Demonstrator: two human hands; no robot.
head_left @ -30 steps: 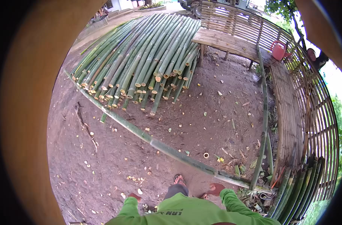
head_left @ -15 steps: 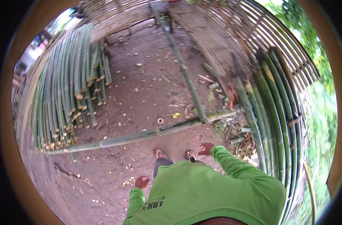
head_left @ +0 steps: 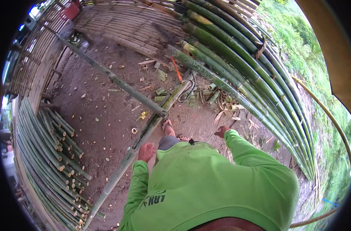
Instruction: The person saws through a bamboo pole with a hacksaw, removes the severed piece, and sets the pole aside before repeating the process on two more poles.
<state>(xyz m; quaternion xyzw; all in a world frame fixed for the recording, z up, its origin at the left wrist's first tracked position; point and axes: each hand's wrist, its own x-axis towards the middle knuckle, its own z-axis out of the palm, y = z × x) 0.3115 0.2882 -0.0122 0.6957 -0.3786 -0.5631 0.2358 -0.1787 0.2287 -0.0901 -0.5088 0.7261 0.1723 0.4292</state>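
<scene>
My left hand (head_left: 146, 151) hangs at my left side with its fingers loosely apart and nothing in it. It overlaps the edge of a long green bamboo pole (head_left: 119, 172) that runs diagonally past my feet. Out to my right, my right hand (head_left: 221, 131) is held low over the dirt, fingers loosely spread and empty. A second bamboo pole (head_left: 110, 75) meets the first one ahead of my feet. Near that pole's far end stands an orange strip or handle (head_left: 176, 69), beside a dark looped cord (head_left: 189, 90).
Cut bamboo poles (head_left: 40, 154) are stacked at the left. Long, thick green bamboo stems (head_left: 237, 65) lean at the right. A slatted bamboo platform (head_left: 117, 29) stands behind, with a red chair (head_left: 70, 10). Bamboo offcuts (head_left: 214, 96) and chips litter the dirt.
My view has turned right and I have stepped up to the long pole. The leaning stems now fill more of the view, and my left hand has risen toward the pole.
</scene>
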